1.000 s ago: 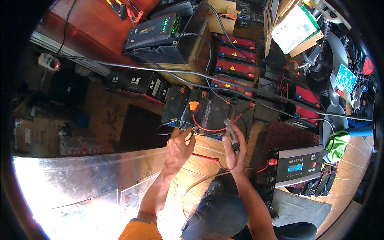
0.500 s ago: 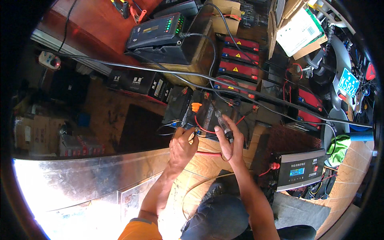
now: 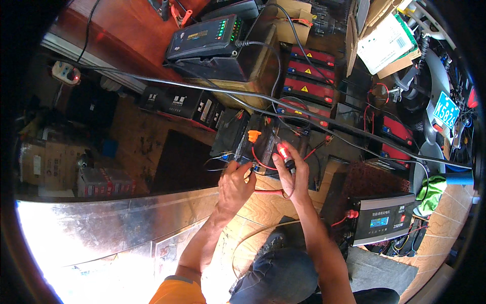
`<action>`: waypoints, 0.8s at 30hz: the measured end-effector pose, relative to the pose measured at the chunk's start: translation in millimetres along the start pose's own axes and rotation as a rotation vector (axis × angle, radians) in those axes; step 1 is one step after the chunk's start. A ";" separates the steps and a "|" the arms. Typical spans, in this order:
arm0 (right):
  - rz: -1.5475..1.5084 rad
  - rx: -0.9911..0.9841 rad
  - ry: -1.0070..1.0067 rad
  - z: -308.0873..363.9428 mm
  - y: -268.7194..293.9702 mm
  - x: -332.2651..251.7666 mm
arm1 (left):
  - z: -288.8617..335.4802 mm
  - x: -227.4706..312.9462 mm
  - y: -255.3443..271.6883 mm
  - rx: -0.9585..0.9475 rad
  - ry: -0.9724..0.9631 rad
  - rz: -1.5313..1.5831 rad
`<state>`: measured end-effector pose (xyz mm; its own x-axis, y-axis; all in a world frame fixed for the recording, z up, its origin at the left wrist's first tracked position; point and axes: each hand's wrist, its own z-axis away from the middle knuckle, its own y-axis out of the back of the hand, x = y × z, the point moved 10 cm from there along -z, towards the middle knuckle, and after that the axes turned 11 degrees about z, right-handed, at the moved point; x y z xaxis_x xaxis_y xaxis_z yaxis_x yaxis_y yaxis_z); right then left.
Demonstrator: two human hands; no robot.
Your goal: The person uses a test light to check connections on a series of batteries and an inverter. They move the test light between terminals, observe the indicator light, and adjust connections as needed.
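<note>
My right hand (image 3: 298, 175) is closed around a test light (image 3: 282, 151), a clear-bodied probe glowing red, with its tip over the dark batteries (image 3: 263, 147). A lead runs from its rear end past my wrist. At the near edge of those batteries, my left hand (image 3: 236, 187) is pinched on something small by the terminals; the fingers hide what it is. Between the hands and the battery tops, an orange plug (image 3: 254, 135) sits on a red wire (image 3: 259, 161). A thicker red cable (image 3: 268, 192) lies just below the fingers.
A charger (image 3: 205, 38) with green lights stands at the back. Red-topped batteries (image 3: 308, 88) line up behind the work, with black cables (image 3: 202, 91) crossing above. An inverter (image 3: 382, 218) sits at right, a metal sheet (image 3: 121, 218) at left. Boxed goods (image 3: 187, 109) lie beyond.
The test light in my right hand has gone from unlit to glowing red. The whole view has shifted slightly; both hands stay at the batteries.
</note>
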<state>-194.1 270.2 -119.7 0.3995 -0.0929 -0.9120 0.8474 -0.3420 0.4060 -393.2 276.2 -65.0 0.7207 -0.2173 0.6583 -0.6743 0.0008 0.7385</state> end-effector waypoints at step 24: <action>-0.084 0.007 -0.045 1.9 -3.2 6.5 | 0.8 -2.0 -0.1 -0.021 -0.014 -0.014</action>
<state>-194.9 268.9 -127.1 0.3110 -0.1054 -0.9445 0.8748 -0.3568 0.3279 -394.7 275.9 -66.5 0.7276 -0.2311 0.6459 -0.6606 0.0180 0.7505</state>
